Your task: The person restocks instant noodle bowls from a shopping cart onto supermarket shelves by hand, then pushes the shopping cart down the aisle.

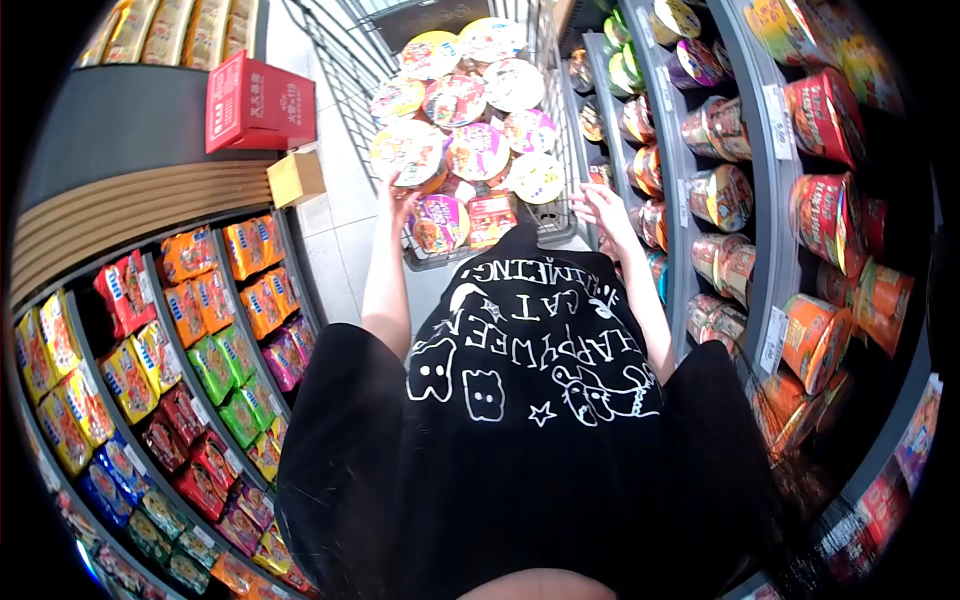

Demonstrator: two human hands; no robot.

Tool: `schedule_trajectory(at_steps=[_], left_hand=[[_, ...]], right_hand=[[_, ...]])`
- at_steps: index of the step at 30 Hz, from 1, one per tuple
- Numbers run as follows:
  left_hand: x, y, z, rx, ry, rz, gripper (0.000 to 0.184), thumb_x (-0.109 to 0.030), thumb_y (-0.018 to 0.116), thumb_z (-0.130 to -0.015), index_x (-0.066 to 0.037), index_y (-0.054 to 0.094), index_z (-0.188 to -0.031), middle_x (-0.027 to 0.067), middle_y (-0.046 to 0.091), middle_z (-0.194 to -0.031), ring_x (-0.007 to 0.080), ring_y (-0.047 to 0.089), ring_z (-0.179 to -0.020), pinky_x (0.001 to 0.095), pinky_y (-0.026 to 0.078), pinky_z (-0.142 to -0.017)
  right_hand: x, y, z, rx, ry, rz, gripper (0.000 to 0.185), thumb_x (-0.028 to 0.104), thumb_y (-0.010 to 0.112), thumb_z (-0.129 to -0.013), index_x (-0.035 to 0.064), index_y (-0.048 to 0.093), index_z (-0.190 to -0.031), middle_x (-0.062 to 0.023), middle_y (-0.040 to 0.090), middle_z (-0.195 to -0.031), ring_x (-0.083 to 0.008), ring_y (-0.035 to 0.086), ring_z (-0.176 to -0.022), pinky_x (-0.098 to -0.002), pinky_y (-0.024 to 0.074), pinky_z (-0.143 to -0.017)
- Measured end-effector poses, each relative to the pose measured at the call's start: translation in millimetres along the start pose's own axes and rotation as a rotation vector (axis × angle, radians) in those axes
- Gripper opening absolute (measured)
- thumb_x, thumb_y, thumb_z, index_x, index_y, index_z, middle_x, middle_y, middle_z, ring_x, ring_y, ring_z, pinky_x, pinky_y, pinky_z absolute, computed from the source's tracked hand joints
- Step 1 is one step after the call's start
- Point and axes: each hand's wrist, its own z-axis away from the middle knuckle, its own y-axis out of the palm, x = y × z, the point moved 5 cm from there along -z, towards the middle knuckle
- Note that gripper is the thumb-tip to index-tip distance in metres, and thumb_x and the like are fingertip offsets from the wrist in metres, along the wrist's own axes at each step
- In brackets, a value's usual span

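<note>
A shopping cart (pixel 556 222) stands in front of me, with several round instant noodle bowls in it, lids facing up. My left hand (pixel 398 200) is at the cart's near left side, its fingers curled against the lower edge of a white-lidded instant noodle bowl (pixel 406 148). That bowl looks larger and higher than its neighbours. A purple noodle bowl (pixel 440 222) and a red pack (pixel 492 218) lie at the near end. My right hand (pixel 600 208) hovers between the cart and the right shelf, fingers loosely apart with nothing in them.
Shelves of cup and bowl noodles (pixel 722 196) run close along my right. To the left, a lower shelf holds bagged noodles (pixel 213 365) in several colours. A red box (pixel 262 105) and a small yellow box (pixel 296 179) sit beside the tiled floor (pixel 335 235).
</note>
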Motion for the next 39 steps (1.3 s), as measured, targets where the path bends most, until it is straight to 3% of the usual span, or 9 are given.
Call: schedule_trajectory(at_steps=[3,5,9,11,16,29,32,38,39], left_hand=[[6,-3,3,-0.088,0.047,0.018,0.055,-0.032,0.057,-0.073,-0.005,0.034,-0.116,0.0139,0.039,-0.111,0.0279,0.051,-0.087,0.0361,0.049,-0.067],[11,-10,-3,-0.120,0.129,0.104,0.044,-0.026,0.058,-0.074,-0.008,0.038,-0.109,0.0109,0.045,-0.101,0.0260,0.049,-0.088,0.0364,0.047,-0.062],[15,-14,12,-0.119,0.171,0.114,0.045,-0.028,0.057,-0.076,-0.008,0.038,-0.112,0.0106,0.044,-0.107,0.0235,0.044,-0.096,0.0393,0.043,-0.075],[19,-16,22,-0.216,0.156,0.073,0.043,-0.028,0.054,-0.078,-0.007,0.038,-0.113,0.0109,0.044,-0.110,0.0233,0.042,-0.098,0.0398,0.041,-0.080],[42,-5,58,-0.227,0.126,-0.149,0.041,-0.017,0.052,-0.078,-0.007,0.042,-0.116,0.0040,0.051,-0.096,0.0126,0.050,-0.079,0.0261,0.043,-0.062],[67,58,96,0.178,0.123,-0.532,0.031,-0.016,0.046,-0.083,-0.003,0.046,-0.112,0.0062,0.057,-0.098,0.0115,0.054,-0.080,0.0225,0.046,-0.064],[65,59,91,0.205,0.104,-0.550,0.034,-0.019,0.045,-0.083,-0.006,0.044,-0.114,0.0052,0.054,-0.103,0.0142,0.052,-0.089,0.0254,0.042,-0.073],[49,65,100,0.170,0.203,-0.483,0.033,-0.012,0.049,-0.080,-0.001,0.045,-0.111,0.0048,0.057,-0.096,0.0077,0.054,-0.077,0.0165,0.039,-0.054],[43,70,105,0.191,0.187,-0.495,0.034,-0.011,0.049,-0.080,-0.002,0.044,-0.112,0.0058,0.056,-0.098,0.0095,0.054,-0.082,0.0182,0.042,-0.061]], right_hand=[[19,-22,16,-0.191,-0.055,-0.127,0.032,0.025,0.046,-0.083,0.0021,0.045,-0.106,-0.0108,0.058,-0.091,-0.0155,0.059,-0.075,-0.0231,0.0459,-0.064],[25,-53,19,-0.343,-0.158,-0.226,0.036,0.024,0.045,-0.084,0.0007,0.039,-0.111,-0.0135,0.058,-0.092,-0.0178,0.059,-0.074,-0.0239,0.0470,-0.061],[50,-117,39,-0.740,-0.419,-0.437,0.037,0.025,0.048,-0.082,0.0012,0.035,-0.108,-0.0167,0.058,-0.087,-0.0213,0.060,-0.067,-0.0247,0.0476,-0.050],[67,-143,49,-0.832,-0.384,-0.504,0.044,0.033,0.051,-0.079,0.0042,0.036,-0.109,-0.0147,0.059,-0.084,-0.0203,0.059,-0.061,-0.0251,0.0465,-0.046],[102,-180,51,-1.131,-0.304,-0.472,0.042,0.039,0.048,-0.080,-0.0002,0.043,-0.096,-0.0143,0.058,-0.078,-0.0192,0.056,-0.060,-0.0255,0.0449,-0.046],[172,-241,-20,-0.898,-0.310,-0.537,0.034,0.033,0.046,-0.083,0.0012,0.044,-0.097,-0.0122,0.057,-0.070,-0.0162,0.054,-0.054,-0.0232,0.0405,-0.041],[162,-241,-17,-0.845,-0.315,-0.524,0.033,0.031,0.045,-0.083,0.0015,0.044,-0.097,-0.0117,0.056,-0.068,-0.0155,0.053,-0.052,-0.0227,0.0395,-0.040],[125,-170,25,-0.666,-0.437,-0.230,0.028,0.026,0.045,-0.084,0.0010,0.045,-0.096,-0.0108,0.054,-0.063,-0.0137,0.050,-0.046,-0.0209,0.0371,-0.037],[128,-140,39,-0.655,-0.531,-0.089,0.026,0.024,0.046,-0.084,0.0000,0.045,-0.094,-0.0108,0.053,-0.061,-0.0132,0.049,-0.042,-0.0199,0.0363,-0.036]])
